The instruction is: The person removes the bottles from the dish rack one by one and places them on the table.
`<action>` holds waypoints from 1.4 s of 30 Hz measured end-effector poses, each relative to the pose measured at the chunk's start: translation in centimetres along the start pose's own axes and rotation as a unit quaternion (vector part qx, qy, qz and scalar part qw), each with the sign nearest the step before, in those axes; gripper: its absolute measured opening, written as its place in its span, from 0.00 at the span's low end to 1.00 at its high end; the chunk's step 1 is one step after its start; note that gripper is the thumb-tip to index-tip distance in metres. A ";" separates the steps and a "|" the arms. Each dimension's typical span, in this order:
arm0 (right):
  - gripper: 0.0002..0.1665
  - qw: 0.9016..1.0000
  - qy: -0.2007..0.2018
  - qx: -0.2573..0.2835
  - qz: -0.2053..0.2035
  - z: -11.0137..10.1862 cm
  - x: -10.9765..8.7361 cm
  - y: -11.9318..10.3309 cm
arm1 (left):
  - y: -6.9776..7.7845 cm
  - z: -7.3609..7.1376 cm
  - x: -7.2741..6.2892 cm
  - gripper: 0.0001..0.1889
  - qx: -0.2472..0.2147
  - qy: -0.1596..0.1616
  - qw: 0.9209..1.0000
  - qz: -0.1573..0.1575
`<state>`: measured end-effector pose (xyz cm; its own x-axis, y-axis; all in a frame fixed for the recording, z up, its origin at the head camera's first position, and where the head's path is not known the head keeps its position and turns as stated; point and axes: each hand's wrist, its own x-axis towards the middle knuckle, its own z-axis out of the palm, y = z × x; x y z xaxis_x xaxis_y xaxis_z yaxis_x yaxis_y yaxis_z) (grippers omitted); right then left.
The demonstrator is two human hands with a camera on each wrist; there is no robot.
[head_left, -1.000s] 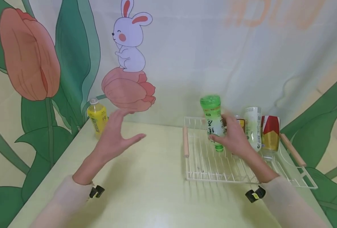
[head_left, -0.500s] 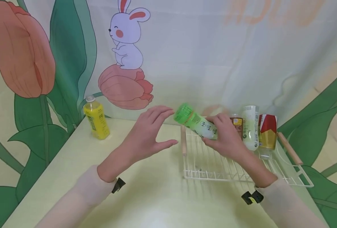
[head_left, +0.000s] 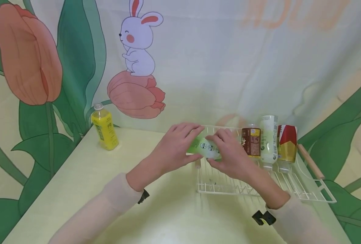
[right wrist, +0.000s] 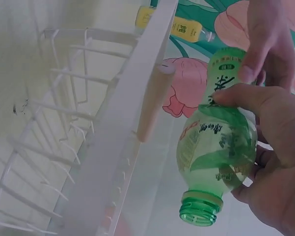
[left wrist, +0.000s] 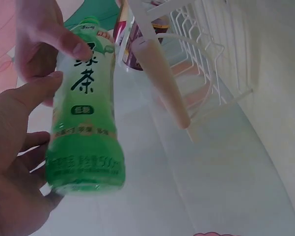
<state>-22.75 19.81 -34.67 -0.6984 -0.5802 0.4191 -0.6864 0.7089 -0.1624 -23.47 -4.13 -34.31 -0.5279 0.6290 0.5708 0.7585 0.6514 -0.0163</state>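
Observation:
A green tea bottle (head_left: 209, 148) is tilted sideways between both hands, above the left side of a white wire rack (head_left: 223, 192). My left hand (head_left: 174, 147) grips its base end, thumb on the near side and fingers behind. My right hand (head_left: 230, 152) holds it nearer the neck. The right wrist view shows the bottle's green cap (right wrist: 201, 209) pointing away from the left hand, with the right thumb across the bottle's label edge. Dark lettering on the green label (left wrist: 86, 113) faces the left wrist camera.
Inside the rack's right part are a brown-labelled bottle (head_left: 251, 142), a pale green-and-white bottle (head_left: 269, 139) and a red-and-gold bottle (head_left: 287, 142). A wooden handle (head_left: 309, 162) tops the rack's right end. The yellow bottle (head_left: 105, 130) stands upright at the table's back left.
The right hand has moved the green tea bottle left and turned it from upright to sideways. The left hand has come right, from open in the air to gripping the bottle's base end.

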 end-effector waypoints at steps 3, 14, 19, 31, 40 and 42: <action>0.37 1.000 -0.004 0.000 -0.019 0.3 -0.3 -0.4 | 0.4 0.4 -0.5 0.41 0.016 -0.037 0.999 -0.010; 0.36 0.999 0.010 -0.006 -0.045 0.9 -0.3 -1.3 | 0.8 0.5 -1.3 0.32 0.001 -0.040 0.999 -0.023; 0.40 0.999 0.004 0.004 -0.034 0.9 0.0 -1.6 | 0.4 0.2 -1.5 0.33 0.003 -0.040 0.999 -0.028; 0.40 1.000 0.001 0.023 -0.022 0.1 0.4 -1.8 | -0.4 -0.4 -2.1 0.33 0.010 -0.032 0.998 -0.045; 0.38 1.000 -0.002 0.018 -0.015 0.6 0.5 -2.3 | -0.1 0.1 -2.3 0.33 0.009 -0.027 0.999 -0.037; 0.38 1.000 -0.001 0.017 -0.017 0.7 0.5 -2.4 | 0.0 0.1 -2.4 0.33 0.008 -0.028 0.999 -0.038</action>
<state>-21.56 17.51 -34.69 -0.6744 -0.6055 0.4225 -0.7167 0.6744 -0.1774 -22.24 -5.60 -35.78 -0.6044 0.5996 0.5246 0.7096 0.7045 0.0125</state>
